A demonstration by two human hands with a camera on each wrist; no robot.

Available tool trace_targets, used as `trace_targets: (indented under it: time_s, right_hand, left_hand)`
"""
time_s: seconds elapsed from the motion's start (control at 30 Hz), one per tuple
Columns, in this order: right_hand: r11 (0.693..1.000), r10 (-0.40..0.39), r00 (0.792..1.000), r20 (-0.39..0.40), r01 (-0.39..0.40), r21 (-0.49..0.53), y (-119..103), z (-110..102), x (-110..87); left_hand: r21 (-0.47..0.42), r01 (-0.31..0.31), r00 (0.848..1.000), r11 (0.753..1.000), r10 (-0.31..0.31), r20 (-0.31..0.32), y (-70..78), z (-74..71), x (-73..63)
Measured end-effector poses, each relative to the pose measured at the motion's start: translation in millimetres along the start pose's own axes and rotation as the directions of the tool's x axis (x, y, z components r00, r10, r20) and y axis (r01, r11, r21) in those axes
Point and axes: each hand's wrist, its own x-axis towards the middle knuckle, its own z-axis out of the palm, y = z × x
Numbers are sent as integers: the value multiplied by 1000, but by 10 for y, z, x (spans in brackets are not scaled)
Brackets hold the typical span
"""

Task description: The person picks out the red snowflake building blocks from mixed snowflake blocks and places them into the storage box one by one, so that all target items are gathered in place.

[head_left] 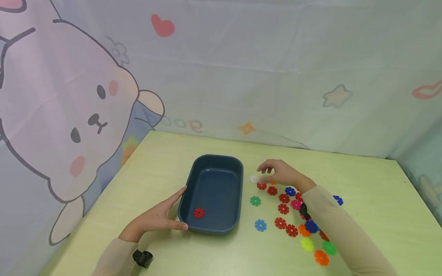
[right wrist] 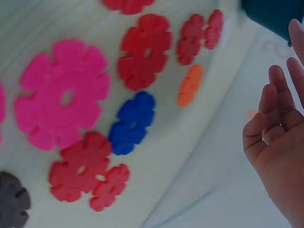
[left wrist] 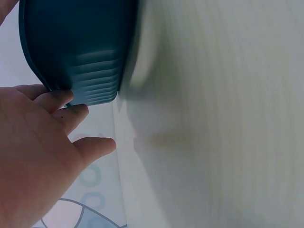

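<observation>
A dark blue plastic tub (head_left: pixel 210 199) stands on the table with one red snowflake-shaped disc (head_left: pixel 198 213) inside. My left hand (head_left: pixel 162 216) rests against the tub's near left corner, thumb at the near wall and fingers along the left rim. In the left wrist view, some fingertips (left wrist: pixel 61 97) touch the tub's rim. My right hand (head_left: pixel 281 173) hovers just right of the tub, fingers loosely bent and thumb pointing down. Nothing shows between thumb and fingers. Closest to its thumb are a white disc (head_left: pixel 253 179) and a red disc (head_left: pixel 261 186).
More notched discs in several colours lie scattered right of the tub, among them a green one (head_left: pixel 255 201), a light blue one (head_left: pixel 260 225) and an orange one (head_left: pixel 321 258). Some lie under the right forearm. A printed cloth (head_left: pixel 224 76) hangs behind the table (head_left: pixel 165 161).
</observation>
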Motion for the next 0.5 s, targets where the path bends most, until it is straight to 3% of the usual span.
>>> trace_targets:
  time_s: [0.3, 0.5]
  right_hand:
    - [996, 80, 997, -3, -81, -41, 179, 127, 44]
    - [995, 78, 997, 10, -77, -69, 230, 187, 55]
  left_hand:
    - [-3, 7, 1000, 1000, -7, -1, 11, -6, 2]
    - [-8, -8, 1000, 1000, 8, 3, 10, -5, 5]
